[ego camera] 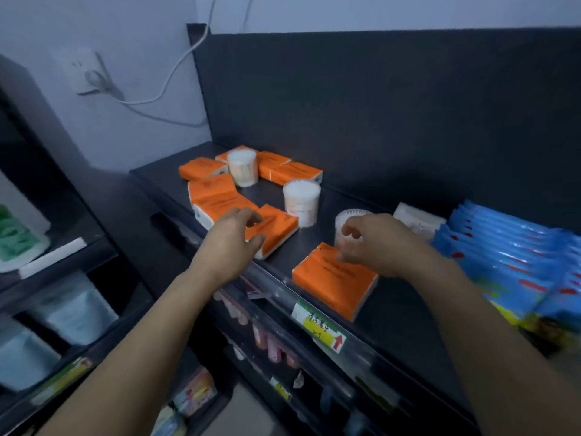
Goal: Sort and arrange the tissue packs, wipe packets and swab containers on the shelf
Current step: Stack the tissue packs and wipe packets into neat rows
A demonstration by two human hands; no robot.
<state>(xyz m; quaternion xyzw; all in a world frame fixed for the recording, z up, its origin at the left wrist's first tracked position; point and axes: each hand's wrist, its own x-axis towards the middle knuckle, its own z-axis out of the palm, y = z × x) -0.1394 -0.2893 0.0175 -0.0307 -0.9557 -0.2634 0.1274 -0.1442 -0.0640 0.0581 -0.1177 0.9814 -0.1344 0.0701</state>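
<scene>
Several orange tissue packs lie scattered on the dark shelf [393, 309]. My left hand [232, 243] hovers over one orange pack [279, 226] near the front edge, fingers curled and apart, holding nothing. My right hand [374, 243] reaches over another orange pack [333, 281], fingertips at its far corner, in front of a clear swab container [344, 220] that it partly hides. Two more swab containers stand behind: one in the middle [301, 202] and one at the back [242, 166]. Blue wipe packets [509, 262] stand in a row at the right.
A white packet [418, 220] lies between the swab container and the blue packets. A price label [320, 325] sits on the shelf's front rail. Lower shelves hold small goods. A wall socket with a white cable [91, 77] is at the upper left. Another rack stands at the left.
</scene>
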